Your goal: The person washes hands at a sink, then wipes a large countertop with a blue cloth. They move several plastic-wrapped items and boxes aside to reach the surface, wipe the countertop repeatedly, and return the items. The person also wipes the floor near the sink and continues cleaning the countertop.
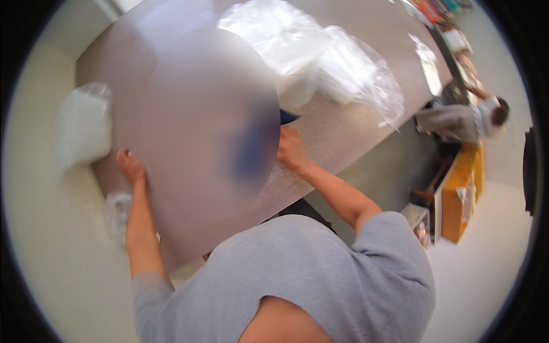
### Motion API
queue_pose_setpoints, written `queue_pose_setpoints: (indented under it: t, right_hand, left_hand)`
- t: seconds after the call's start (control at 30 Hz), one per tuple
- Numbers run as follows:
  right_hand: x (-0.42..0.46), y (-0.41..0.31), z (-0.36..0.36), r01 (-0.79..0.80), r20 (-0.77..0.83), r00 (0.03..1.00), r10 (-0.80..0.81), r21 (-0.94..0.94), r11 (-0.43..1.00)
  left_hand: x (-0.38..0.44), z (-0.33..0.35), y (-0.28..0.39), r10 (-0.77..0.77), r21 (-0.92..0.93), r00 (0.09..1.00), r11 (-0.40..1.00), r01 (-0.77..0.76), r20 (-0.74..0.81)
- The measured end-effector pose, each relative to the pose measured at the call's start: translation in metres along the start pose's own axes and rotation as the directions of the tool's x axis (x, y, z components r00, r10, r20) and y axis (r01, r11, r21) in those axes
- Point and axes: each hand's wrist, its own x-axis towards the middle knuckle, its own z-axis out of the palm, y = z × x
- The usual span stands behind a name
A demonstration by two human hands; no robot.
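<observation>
My left hand (131,165) is by the left edge of the table, fingers bent, near a bundle in clear plastic (88,124). Whether it grips anything is unclear. My right hand (292,148) is over the tabletop right of centre, close to a dark blue item (288,117), possibly cloth. A large blurred patch covers that hand's fingertips and most of the blue item, so their contact cannot be told. Beyond my right hand lies a heap of clear plastic bags (296,47) with white contents on the table (343,137).
A pale wall (38,206) runs along the left, with another plastic-wrapped bundle (118,212) below my left hand. At the right, a person (463,115) stands by a long counter. A yellow-orange cabinet (461,201) and a white box (418,218) stand lower right.
</observation>
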Motion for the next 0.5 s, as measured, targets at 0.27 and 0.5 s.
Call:
queue_pose_setpoints:
  t: [0.27, 0.5]
  right_hand:
    - [0.053, -0.031, 0.012, 0.127, -0.186, 0.974, -0.132, -0.039, 0.991]
    - [-0.068, 0.028, -0.043, 0.518, 0.100, 0.816, -0.569, 0.311, 0.797]
  left_hand:
    - [-0.070, -0.018, 0.203, -0.248, -0.229, 0.945, 0.928, 0.295, 0.214]
    - [-0.332, -0.139, 0.401, -0.241, -0.518, 0.931, 0.779, 0.354, 0.274]
